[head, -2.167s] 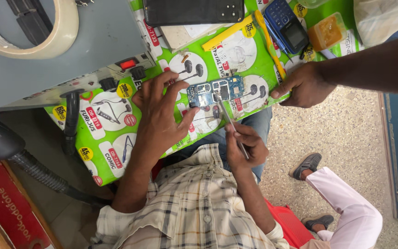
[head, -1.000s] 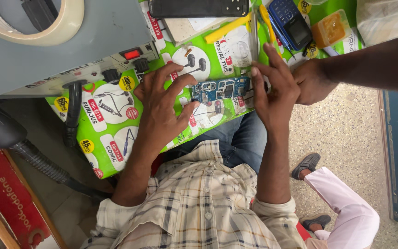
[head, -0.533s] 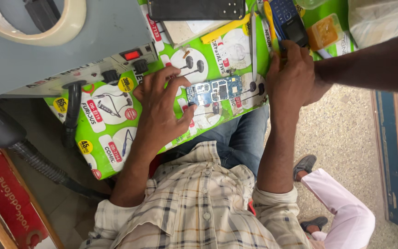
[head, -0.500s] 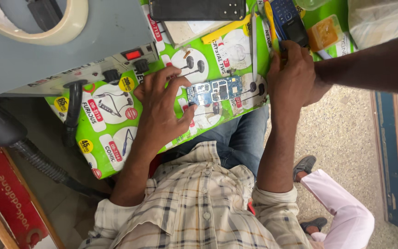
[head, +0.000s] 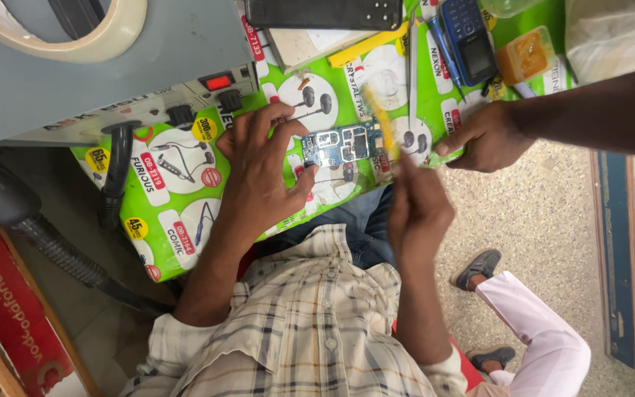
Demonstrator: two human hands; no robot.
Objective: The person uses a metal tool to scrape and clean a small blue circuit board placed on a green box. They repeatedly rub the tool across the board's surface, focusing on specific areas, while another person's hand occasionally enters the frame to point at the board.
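Here the left hand point(head: 259, 176) lies spread on the green printed tabletop point(head: 185, 198), its fingertips pressing the edge of a small blue circuit board point(head: 343, 145) that rests flat there. The right hand point(head: 417, 209) has its grip pinched on a blurred yellow tool point(head: 380, 125) above the board's right end. Another person's hand point(head: 483, 136) rests just beside it.

Circuit board point(head: 345, 144) on mat point(head: 185, 191)
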